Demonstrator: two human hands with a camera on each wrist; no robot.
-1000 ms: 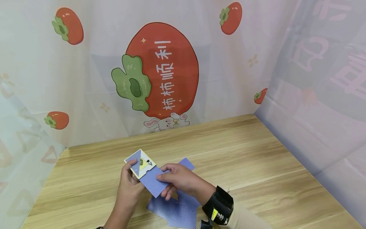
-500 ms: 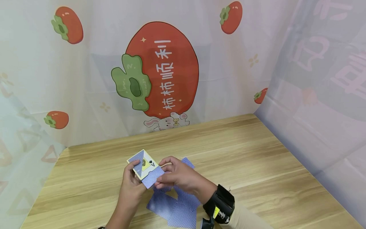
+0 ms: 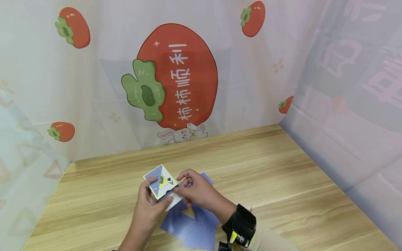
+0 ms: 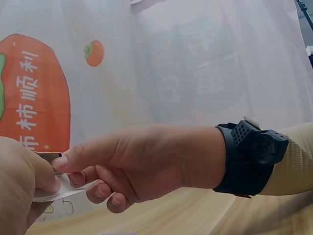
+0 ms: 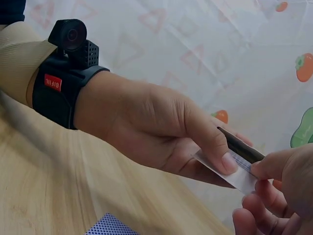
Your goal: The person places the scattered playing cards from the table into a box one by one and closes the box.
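My left hand (image 3: 147,204) holds a playing card box (image 3: 162,181) tilted above the table, its fingers over the ace of spades face. Its thumb presses the white flap (image 3: 175,201), which sticks out at the box's near end. A strip of blue pattern shows between box and flap. My right hand (image 3: 201,191) pinches the box's right corner by the opening, thumb on top. The right wrist view shows the dark end of the box (image 5: 240,148) above the white flap (image 5: 245,183). Blue-backed playing cards (image 3: 201,232) lie spread on the table beneath the hands.
The wood-grain table (image 3: 267,167) runs back to a white curtain (image 3: 106,83) printed with persimmons. A second curtain (image 3: 351,132) hangs along the right side. The right wrist wears a black camera strap (image 3: 240,223).
The blue cards sticking out of the box have gone inside. The white flap has come into view under my left thumb. My right hand has shifted to the box's corner.
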